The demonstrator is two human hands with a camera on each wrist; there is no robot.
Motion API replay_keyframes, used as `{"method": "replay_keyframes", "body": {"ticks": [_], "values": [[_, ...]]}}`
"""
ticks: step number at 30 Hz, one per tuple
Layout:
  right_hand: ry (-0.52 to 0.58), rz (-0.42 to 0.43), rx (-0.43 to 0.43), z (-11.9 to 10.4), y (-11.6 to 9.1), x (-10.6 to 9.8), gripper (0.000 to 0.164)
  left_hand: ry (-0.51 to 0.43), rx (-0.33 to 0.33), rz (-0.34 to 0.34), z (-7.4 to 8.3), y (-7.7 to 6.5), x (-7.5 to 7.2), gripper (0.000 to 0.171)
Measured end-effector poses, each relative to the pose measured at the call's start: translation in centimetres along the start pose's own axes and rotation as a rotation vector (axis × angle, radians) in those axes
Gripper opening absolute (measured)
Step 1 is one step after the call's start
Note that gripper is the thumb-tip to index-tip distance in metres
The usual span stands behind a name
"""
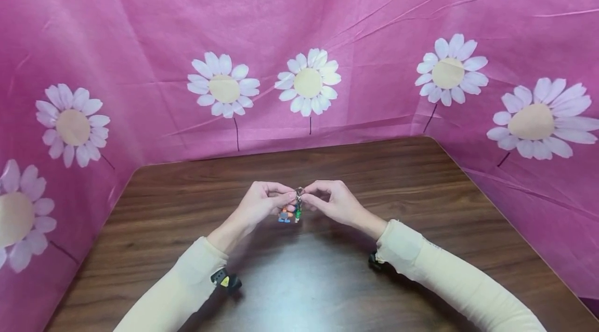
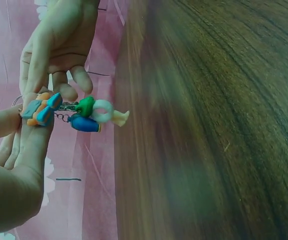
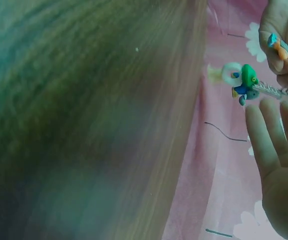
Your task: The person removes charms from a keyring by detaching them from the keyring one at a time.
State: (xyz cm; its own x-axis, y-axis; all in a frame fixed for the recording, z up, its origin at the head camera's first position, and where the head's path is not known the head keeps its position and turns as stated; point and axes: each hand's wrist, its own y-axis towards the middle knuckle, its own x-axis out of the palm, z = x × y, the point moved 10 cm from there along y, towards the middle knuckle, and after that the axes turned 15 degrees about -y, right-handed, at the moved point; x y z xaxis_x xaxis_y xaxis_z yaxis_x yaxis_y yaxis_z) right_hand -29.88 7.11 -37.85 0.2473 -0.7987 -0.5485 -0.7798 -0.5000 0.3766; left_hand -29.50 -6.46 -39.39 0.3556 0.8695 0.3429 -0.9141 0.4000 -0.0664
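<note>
Above the middle of the table, both hands meet at a metal keyring [image 1: 300, 190] with several small charms. My left hand [image 1: 255, 204] pinches it from the left between thumb and forefinger. From the right, my right hand [image 1: 340, 203] pinches the ring with thumb and forefinger; its other fingers [image 3: 263, 142] extend loosely in the right wrist view. An orange and blue figure charm [image 2: 43, 107] lies against the left fingers. A green and white charm [image 2: 91, 107] and a dark blue charm [image 2: 84, 123] hang on short chains. The fingers partly hide the ring.
Both hands are over a dark wooden table [image 1: 299, 280]. A pink cloth [image 1: 290, 20] with white daisies stands around its back and sides. Black straps with small devices [image 1: 226, 281] sit at the sleeve cuffs.
</note>
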Motion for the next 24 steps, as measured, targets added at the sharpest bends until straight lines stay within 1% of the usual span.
{"method": "replay_keyframes", "body": {"ticks": [4, 9, 13, 21, 24], "values": [[-0.008, 0.042, 0.013, 0.2, 0.0, -0.3, 0.011, 0.004, -0.017, -0.020, -0.2, 0.0, 0.3, 0.027], [-0.036, 0.019, -0.021, 0.0, -0.1, -0.4, 0.006, 0.009, -0.046, -0.042, -0.7, 0.0, 0.4, 0.026], [-0.119, -0.011, -0.061, -0.4, 0.0, -0.6, 0.004, 0.021, -0.079, -0.057, -1.0, -0.1, 0.4, 0.026], [-0.254, -0.084, -0.113, -1.1, -0.1, -0.3, 0.008, 0.056, -0.103, -0.081, -1.1, -0.4, 0.5, 0.023], [-0.339, -0.096, -0.163, -1.7, -0.1, -0.2, 0.008, 0.071, -0.121, -0.080, -1.3, -0.5, 0.6, 0.023]]}}
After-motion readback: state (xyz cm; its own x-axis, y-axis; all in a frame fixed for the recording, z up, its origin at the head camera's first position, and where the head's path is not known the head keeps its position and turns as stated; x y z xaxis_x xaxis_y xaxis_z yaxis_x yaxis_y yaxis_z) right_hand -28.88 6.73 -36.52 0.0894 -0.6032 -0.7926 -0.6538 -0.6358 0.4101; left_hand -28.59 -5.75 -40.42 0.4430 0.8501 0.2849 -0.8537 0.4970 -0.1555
